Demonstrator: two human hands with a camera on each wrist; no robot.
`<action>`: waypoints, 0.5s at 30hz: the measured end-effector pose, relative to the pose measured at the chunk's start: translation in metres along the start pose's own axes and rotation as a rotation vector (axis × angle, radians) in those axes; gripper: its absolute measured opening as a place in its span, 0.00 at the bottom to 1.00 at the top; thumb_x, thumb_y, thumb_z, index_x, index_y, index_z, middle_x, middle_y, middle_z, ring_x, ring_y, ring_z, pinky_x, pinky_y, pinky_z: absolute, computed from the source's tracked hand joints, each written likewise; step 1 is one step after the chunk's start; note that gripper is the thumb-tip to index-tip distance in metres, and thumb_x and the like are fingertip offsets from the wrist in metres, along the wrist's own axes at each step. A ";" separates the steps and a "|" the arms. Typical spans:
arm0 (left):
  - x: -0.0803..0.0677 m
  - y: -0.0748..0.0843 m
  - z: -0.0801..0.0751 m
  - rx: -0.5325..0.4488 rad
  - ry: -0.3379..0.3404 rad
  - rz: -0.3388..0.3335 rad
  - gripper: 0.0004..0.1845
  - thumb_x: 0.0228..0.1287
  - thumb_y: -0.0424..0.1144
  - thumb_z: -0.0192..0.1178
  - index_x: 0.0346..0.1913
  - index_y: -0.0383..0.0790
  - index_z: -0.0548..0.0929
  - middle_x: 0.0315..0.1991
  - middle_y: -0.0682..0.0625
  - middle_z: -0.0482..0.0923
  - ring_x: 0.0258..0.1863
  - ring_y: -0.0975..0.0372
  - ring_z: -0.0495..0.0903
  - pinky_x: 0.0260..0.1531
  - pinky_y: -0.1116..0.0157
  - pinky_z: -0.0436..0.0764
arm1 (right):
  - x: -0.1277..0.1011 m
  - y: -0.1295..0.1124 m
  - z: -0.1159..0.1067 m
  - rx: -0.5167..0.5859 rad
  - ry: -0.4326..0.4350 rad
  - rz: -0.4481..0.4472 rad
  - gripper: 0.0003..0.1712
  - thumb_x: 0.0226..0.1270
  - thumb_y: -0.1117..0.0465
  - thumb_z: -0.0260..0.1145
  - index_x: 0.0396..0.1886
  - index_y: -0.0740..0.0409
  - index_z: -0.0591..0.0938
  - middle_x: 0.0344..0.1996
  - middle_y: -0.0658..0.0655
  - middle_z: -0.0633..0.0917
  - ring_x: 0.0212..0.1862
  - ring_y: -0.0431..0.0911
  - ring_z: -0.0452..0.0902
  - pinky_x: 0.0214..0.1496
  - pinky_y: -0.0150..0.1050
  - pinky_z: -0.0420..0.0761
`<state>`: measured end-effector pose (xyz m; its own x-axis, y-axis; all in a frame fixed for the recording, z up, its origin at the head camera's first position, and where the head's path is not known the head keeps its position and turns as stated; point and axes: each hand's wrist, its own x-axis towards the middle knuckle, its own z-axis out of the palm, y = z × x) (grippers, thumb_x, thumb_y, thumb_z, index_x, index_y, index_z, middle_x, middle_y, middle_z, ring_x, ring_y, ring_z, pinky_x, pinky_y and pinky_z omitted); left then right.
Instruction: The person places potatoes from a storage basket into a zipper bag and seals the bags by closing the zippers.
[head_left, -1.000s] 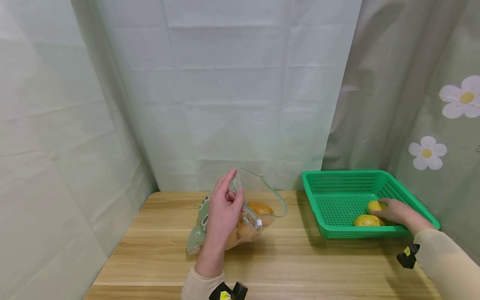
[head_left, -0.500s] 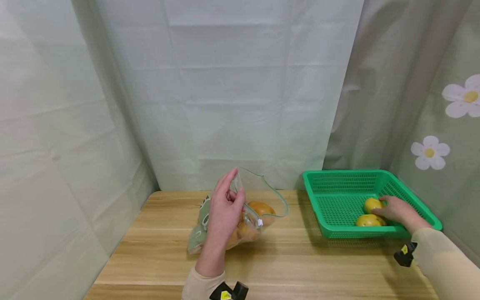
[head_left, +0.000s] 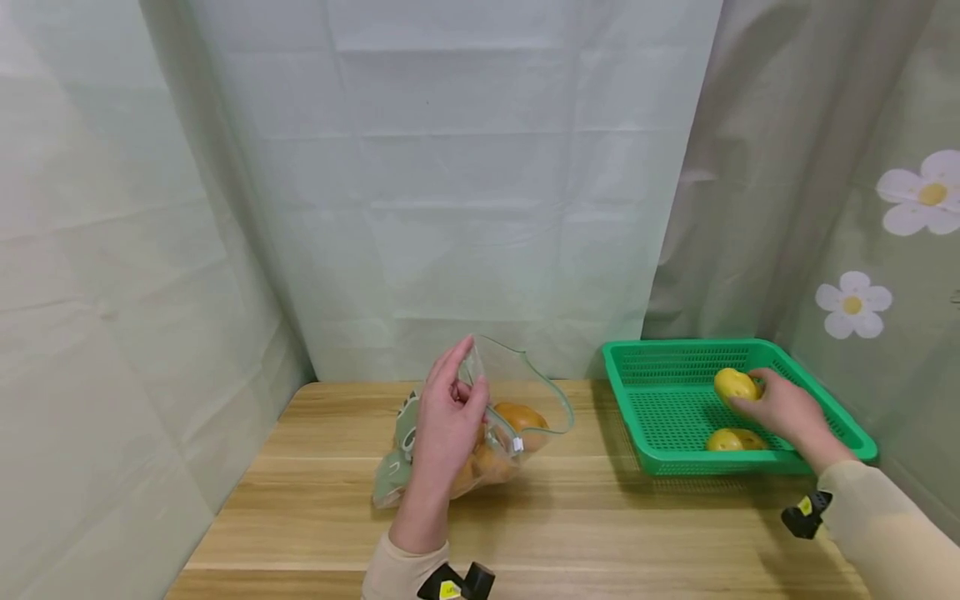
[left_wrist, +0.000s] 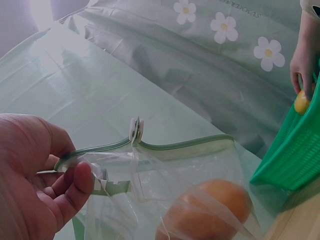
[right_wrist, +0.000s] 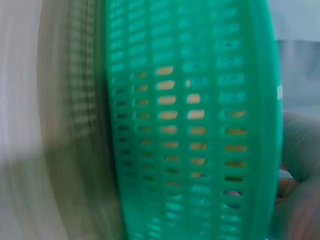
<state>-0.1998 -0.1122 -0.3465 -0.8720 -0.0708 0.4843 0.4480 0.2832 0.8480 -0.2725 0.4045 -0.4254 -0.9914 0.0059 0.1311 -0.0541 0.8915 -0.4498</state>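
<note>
Mid-transfer, I reckon: my right hand [head_left: 780, 408] fingers curled round yellow round fruit [head_left: 734, 384] above green mesh plastic basket [head_left: 675, 360]; left hand [head_left: 446, 421] pinching clear zip bag [head_left: 525, 400] rim open. Next: carry fruit into bag mouth.

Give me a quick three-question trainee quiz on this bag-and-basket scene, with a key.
1. True or false: the right hand holds a yellow fruit above the floor of the green basket.
2. How many yellow fruits show in or over the basket?
3. What does the left hand pinch: A) the basket rim, B) the mouth of the clear zip bag, C) an orange fruit?

Key: 1 true. 2 two; the second fruit lies on the basket floor. 3 B.
</note>
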 end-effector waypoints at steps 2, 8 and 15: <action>0.000 0.000 -0.001 -0.002 -0.002 -0.001 0.32 0.79 0.31 0.63 0.82 0.52 0.75 0.77 0.54 0.72 0.24 0.58 0.79 0.22 0.68 0.78 | -0.001 -0.008 0.000 0.015 0.024 -0.015 0.47 0.78 0.45 0.71 0.73 0.83 0.67 0.53 0.82 0.82 0.44 0.66 0.84 0.40 0.57 0.82; 0.000 0.000 -0.001 -0.008 -0.006 0.003 0.33 0.79 0.31 0.63 0.82 0.52 0.75 0.77 0.53 0.72 0.23 0.57 0.79 0.21 0.68 0.78 | -0.003 -0.035 -0.005 0.046 0.075 -0.051 0.45 0.79 0.45 0.71 0.75 0.78 0.69 0.55 0.80 0.83 0.45 0.64 0.84 0.37 0.48 0.81; 0.000 0.001 -0.001 0.003 -0.003 0.001 0.33 0.79 0.31 0.63 0.82 0.52 0.75 0.76 0.53 0.73 0.23 0.58 0.79 0.21 0.68 0.78 | -0.007 -0.070 -0.009 0.080 0.095 -0.100 0.46 0.78 0.44 0.73 0.77 0.73 0.70 0.61 0.79 0.81 0.52 0.68 0.83 0.45 0.59 0.83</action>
<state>-0.1990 -0.1131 -0.3457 -0.8720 -0.0677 0.4849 0.4486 0.2859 0.8468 -0.2606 0.3455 -0.3871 -0.9650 -0.0344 0.2600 -0.1649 0.8507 -0.4992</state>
